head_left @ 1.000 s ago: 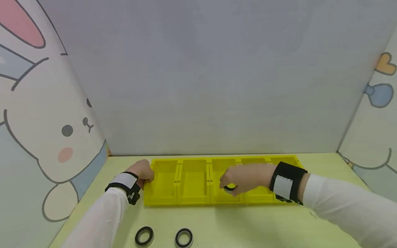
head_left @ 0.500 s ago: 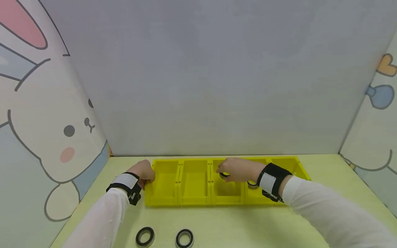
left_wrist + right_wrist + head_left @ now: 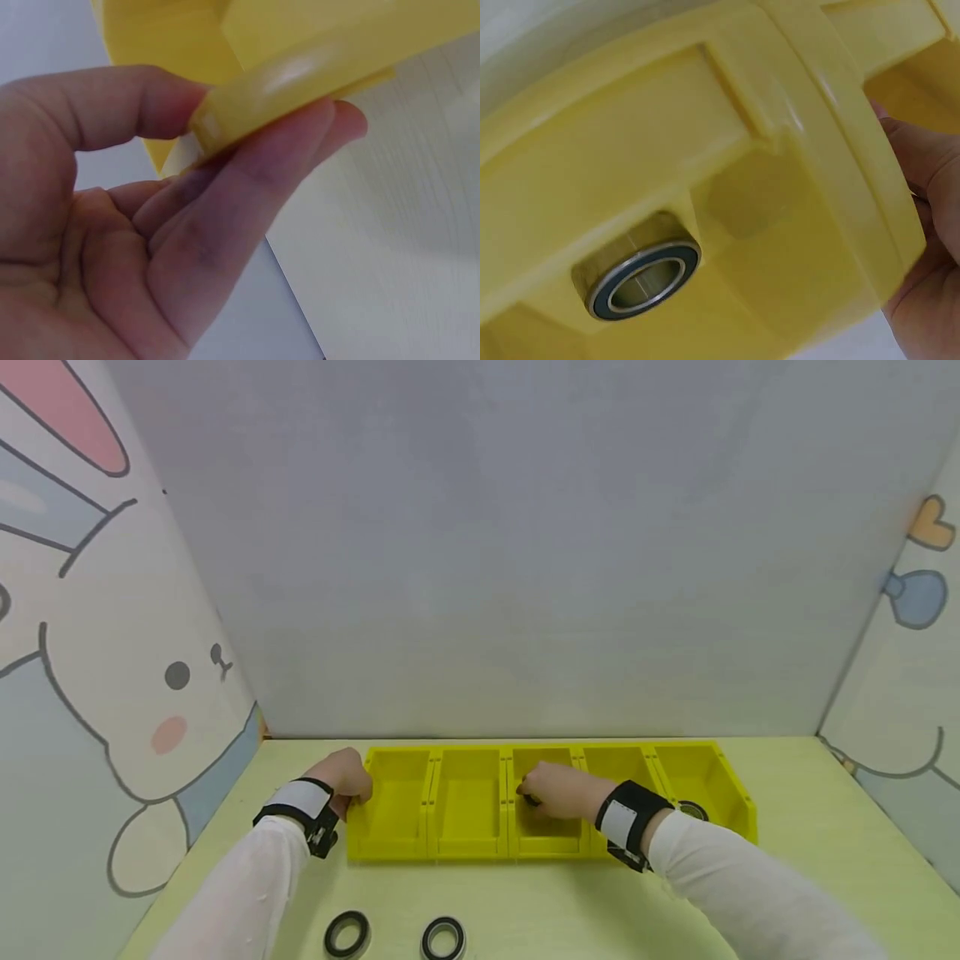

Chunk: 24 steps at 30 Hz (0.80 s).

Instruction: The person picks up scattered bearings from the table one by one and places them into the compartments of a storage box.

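Clamped on the left end wall of the yellow bin row (image 3: 468, 846) in the head view is the left hand (image 3: 341, 779); the right hand (image 3: 566, 789), down in the middle bin, pinches a held bearing (image 3: 531, 800), mostly hidden by its fingers. The right wristband (image 3: 633, 821) obstructs sight of part of the fourth bin, and the right sleeve (image 3: 742, 877) crosses before the fifth, where another bearing (image 3: 693, 811) is partly visible. Two loose bearings, a left one (image 3: 365, 933) and a right one (image 3: 461, 937), lie flat and apart on the table (image 3: 540, 910), nearer the person. Left wrist view: thumb on one side of the wall, fingers on the other. Right wrist view: one bearing (image 3: 641, 261) sits in the neighbouring compartment; a divider blocks the fingertips, so their hold cannot be confirmed there.
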Available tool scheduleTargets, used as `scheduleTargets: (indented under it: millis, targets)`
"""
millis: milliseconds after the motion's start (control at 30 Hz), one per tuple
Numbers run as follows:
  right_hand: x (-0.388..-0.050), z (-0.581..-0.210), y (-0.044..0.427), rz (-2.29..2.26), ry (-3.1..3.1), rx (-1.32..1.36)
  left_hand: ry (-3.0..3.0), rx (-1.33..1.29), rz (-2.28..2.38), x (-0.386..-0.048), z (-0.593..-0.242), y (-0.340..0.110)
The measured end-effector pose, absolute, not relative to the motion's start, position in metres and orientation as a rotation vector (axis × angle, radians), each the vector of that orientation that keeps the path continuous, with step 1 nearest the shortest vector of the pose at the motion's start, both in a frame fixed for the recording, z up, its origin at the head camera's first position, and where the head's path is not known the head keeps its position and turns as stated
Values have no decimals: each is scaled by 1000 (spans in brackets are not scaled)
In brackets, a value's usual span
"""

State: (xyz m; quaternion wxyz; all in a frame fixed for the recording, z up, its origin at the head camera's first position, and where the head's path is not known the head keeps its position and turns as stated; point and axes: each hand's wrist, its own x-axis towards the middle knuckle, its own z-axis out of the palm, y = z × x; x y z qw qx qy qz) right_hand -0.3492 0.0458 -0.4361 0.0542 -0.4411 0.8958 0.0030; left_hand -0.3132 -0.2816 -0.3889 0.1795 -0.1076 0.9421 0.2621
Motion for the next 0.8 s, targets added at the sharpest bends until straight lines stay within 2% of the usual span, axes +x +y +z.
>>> scheduleTargets:
  millis: [800]
  targets:
    - [-340, -444, 42, 12, 2752, -1243, 2660, -308, 781, -309, -390, -283]
